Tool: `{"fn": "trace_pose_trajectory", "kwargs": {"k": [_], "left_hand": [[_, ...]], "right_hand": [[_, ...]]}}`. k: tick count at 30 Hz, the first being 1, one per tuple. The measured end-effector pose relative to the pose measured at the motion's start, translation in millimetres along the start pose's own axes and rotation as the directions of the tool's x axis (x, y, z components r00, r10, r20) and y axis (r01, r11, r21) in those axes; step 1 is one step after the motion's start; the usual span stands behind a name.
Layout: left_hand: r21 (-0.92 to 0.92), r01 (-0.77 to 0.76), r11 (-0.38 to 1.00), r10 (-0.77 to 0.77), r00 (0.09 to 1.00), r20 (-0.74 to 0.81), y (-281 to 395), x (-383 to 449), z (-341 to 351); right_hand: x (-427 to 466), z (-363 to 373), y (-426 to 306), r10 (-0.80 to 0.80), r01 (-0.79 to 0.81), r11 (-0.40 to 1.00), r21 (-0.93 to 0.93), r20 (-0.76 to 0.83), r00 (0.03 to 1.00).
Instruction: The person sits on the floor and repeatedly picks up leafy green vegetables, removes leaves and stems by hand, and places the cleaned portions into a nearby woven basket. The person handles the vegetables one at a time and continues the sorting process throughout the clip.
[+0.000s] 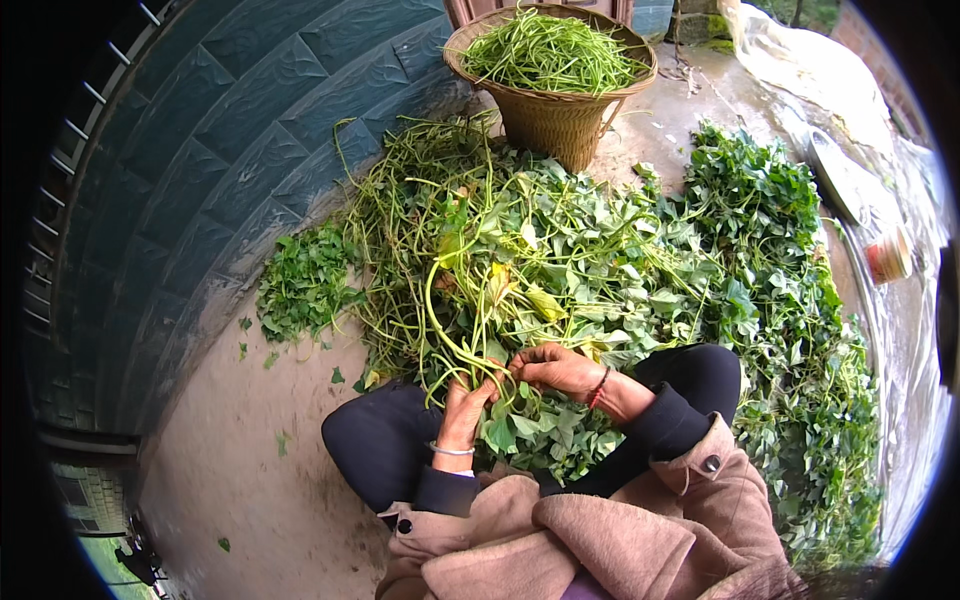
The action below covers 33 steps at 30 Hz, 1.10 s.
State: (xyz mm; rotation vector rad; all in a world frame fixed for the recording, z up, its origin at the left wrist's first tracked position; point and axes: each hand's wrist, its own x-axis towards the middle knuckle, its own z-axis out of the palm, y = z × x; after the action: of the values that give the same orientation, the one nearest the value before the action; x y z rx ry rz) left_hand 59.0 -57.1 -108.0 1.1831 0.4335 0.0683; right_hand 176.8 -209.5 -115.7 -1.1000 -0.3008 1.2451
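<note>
My left hand (469,397) is closed around a small bundle of green vine stems (442,315) that arch up and away from me. Close beside it, my right hand (551,370) has its thumb and fingers pinched together at the stems; whether something thin sits between the fingertips is hidden. Beyond both hands spreads a heap of leafy vines (585,255), with some yellowed leaves (499,283) among the green. More loose green leaves (551,439) lie in my lap between my knees.
A woven basket (559,120) full of cut green stems (551,52) stands at the back. A small leaf pile (304,281) lies left, by the tiled wall (247,112). Along the right runs a leafy bank (795,360), beside plastic sheeting (892,360) and a tub (889,256).
</note>
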Motion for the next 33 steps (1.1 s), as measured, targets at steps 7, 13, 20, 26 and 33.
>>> {"fn": "trace_pose_trajectory", "kwargs": {"k": [7, 13, 20, 26, 33], "left_hand": [[0.021, -0.007, 1.000, 0.007, 1.000, -0.005, -21, 7, -13], [-0.017, -0.008, 1.000, 0.007, 1.000, -0.018, -27, 9, -15], [0.014, -0.013, 1.000, 0.012, 0.999, 0.043, -21, 10, -28], [0.059, -0.015, 0.998, 0.013, 0.999, 0.039, -16, 9, -26], [0.112, 0.030, 0.993, -0.031, 0.999, 0.008, -9, 5, -9]], "right_hand": [[2, 12, 8, 0.015, -0.023, 0.998, -0.054, -0.151, 0.988], [5, 20, 16, -0.005, -0.005, 0.999, -0.038, -0.257, 0.966], [2, 8, 8, 0.033, -0.028, 0.995, 0.100, -0.048, 0.998], [0, 11, 6, -0.044, 0.043, 0.998, -0.044, -0.005, 0.999], [3, -2, 13, -0.266, 0.263, 0.837, -0.480, 0.063, 0.962]]}}
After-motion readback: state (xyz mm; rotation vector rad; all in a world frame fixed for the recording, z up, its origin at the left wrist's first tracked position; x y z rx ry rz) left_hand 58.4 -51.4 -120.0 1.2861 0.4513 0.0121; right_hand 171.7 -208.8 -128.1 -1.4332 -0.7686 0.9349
